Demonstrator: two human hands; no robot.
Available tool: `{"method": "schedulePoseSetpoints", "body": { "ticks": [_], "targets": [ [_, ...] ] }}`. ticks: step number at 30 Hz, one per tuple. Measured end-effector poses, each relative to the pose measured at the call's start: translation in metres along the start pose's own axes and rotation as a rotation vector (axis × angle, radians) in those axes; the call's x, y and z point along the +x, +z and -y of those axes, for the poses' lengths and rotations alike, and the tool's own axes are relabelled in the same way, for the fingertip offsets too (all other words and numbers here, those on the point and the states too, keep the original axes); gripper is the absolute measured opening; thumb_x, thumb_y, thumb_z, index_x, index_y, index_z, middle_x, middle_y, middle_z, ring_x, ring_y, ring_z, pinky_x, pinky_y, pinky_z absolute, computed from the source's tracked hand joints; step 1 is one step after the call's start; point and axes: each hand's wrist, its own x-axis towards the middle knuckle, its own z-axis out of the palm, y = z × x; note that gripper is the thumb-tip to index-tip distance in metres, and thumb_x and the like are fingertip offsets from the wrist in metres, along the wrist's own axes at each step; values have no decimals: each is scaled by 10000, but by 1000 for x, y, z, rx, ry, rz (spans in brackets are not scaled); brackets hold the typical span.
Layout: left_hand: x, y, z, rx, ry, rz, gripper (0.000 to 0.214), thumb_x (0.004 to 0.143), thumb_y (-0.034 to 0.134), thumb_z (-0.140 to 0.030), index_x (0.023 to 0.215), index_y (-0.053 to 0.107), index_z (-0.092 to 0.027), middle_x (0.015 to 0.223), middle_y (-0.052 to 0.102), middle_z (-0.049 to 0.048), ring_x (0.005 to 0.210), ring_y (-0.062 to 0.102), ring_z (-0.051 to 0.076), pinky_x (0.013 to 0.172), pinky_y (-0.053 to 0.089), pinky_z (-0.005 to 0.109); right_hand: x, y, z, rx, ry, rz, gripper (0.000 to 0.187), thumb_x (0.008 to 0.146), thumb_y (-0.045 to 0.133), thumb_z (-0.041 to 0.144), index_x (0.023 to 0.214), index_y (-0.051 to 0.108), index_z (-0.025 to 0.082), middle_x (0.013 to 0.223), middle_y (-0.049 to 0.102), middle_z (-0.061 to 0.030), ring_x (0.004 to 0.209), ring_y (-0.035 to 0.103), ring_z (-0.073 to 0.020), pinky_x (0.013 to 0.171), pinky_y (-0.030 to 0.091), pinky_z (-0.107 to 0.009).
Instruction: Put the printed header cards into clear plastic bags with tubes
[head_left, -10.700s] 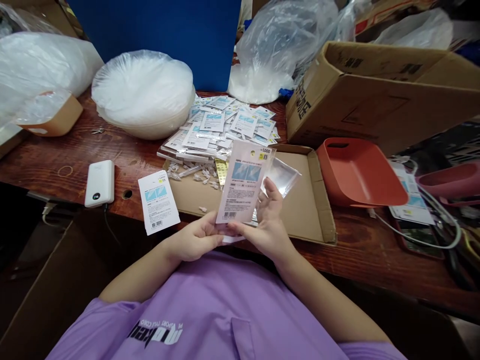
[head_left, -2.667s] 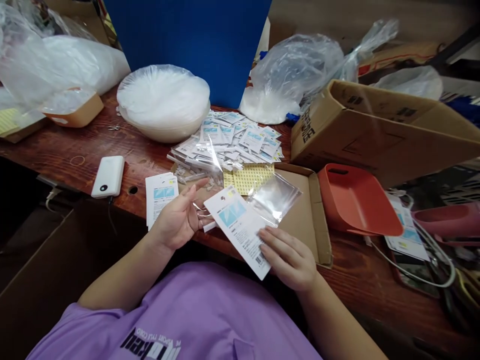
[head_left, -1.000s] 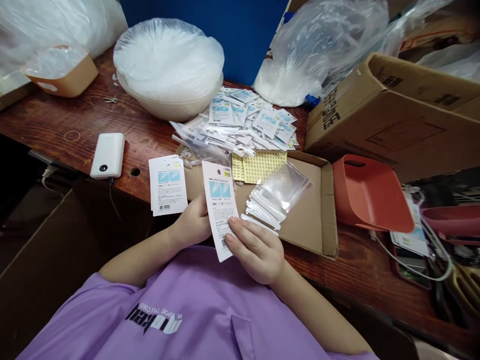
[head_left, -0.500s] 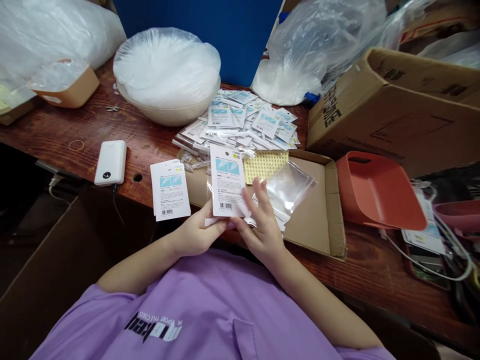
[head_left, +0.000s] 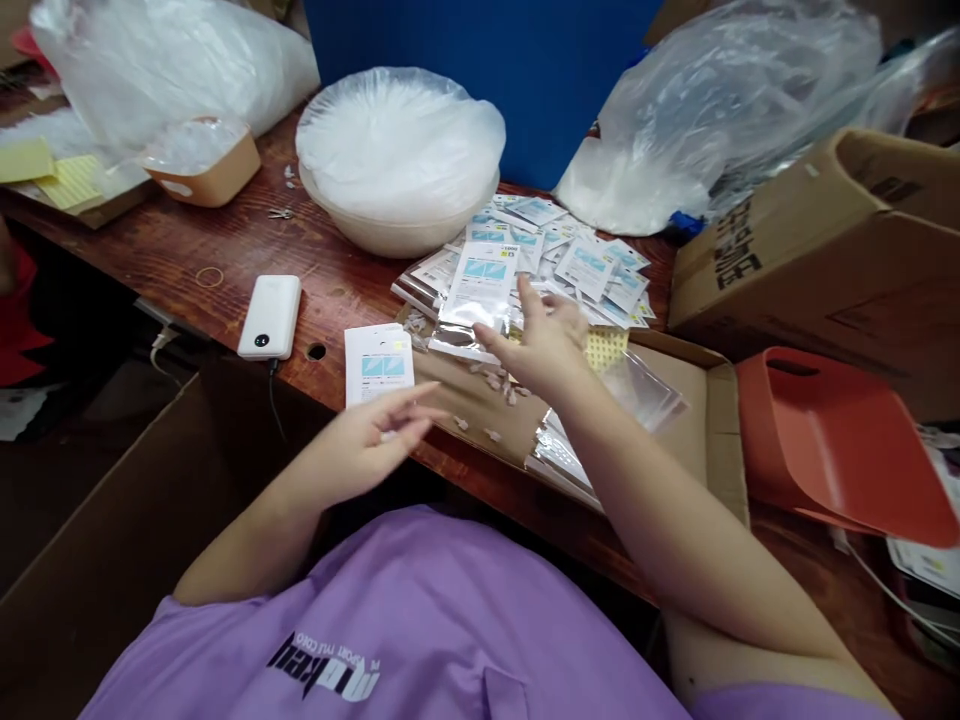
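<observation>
My right hand (head_left: 541, 343) reaches forward with fingers spread over the near edge of a pile of bagged product cards (head_left: 570, 255). One bagged card (head_left: 480, 285) lies on the pile's front, just beyond my fingertips; my thumb is next to its lower edge. My left hand (head_left: 367, 445) hovers open and holds nothing, just short of a small stack of white cards (head_left: 379, 360) at the table edge. Small white plastic pieces (head_left: 487, 380) lie scattered between my hands. Clear sleeves (head_left: 637, 390) lie in a flat cardboard tray (head_left: 709, 400) under my right forearm.
A plastic-covered bowl (head_left: 397, 160) stands behind the pile. A white power bank (head_left: 270, 315) lies left of the cards, a tan container (head_left: 202, 165) farther left. An orange bin (head_left: 840, 440) and a cardboard box (head_left: 825, 240) fill the right. Plastic bags (head_left: 720, 110) line the back.
The card I held with both hands now lies in its sleeve on the pile. My right hand has stretched forward and opened; my left hand has let go and moved left.
</observation>
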Motion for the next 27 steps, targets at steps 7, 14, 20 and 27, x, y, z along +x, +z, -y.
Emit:
{"method": "schedulePoseSetpoints", "body": {
  "ticks": [7, 14, 20, 27],
  "targets": [
    [13, -62, 18, 741, 131, -465, 436, 924, 385, -318, 1276, 551, -120, 1304, 576, 139, 1218, 523, 242, 1062, 368, 394, -66, 29, 68, -222, -713, 392, 618, 847, 558, 464, 1303, 492, 53, 1336, 518, -231, 1257, 482, -343, 1031, 431, -483],
    [31, -59, 25, 1049, 98, -319, 455, 909, 385, -271, 1293, 527, -73, 1387, 496, 167, 1289, 460, 249, 1094, 341, 391, -88, 40, 78, -288, -840, 311, 375, 914, 339, 105, 1162, 614, 49, 1191, 648, -152, 1069, 639, -256, 935, 525, -370],
    [28, -63, 38, 979, 153, -339, 480, 931, 346, -364, 1300, 539, -125, 1423, 467, 127, 1309, 440, 219, 1116, 317, 374, -92, 36, 67, -228, -861, 295, 363, 922, 467, 264, 1194, 597, 63, 1214, 633, -156, 1084, 632, -270, 874, 560, -372],
    [38, -49, -1, 1122, 165, -351, 414, 904, 383, -279, 1224, 603, -135, 1307, 568, 137, 1231, 502, 290, 1081, 335, 448, -128, -35, 16, -134, -854, -59, 310, 873, 541, 135, 1171, 606, 187, 1085, 709, -60, 1012, 656, -175, 866, 531, -285]
  ]
}}
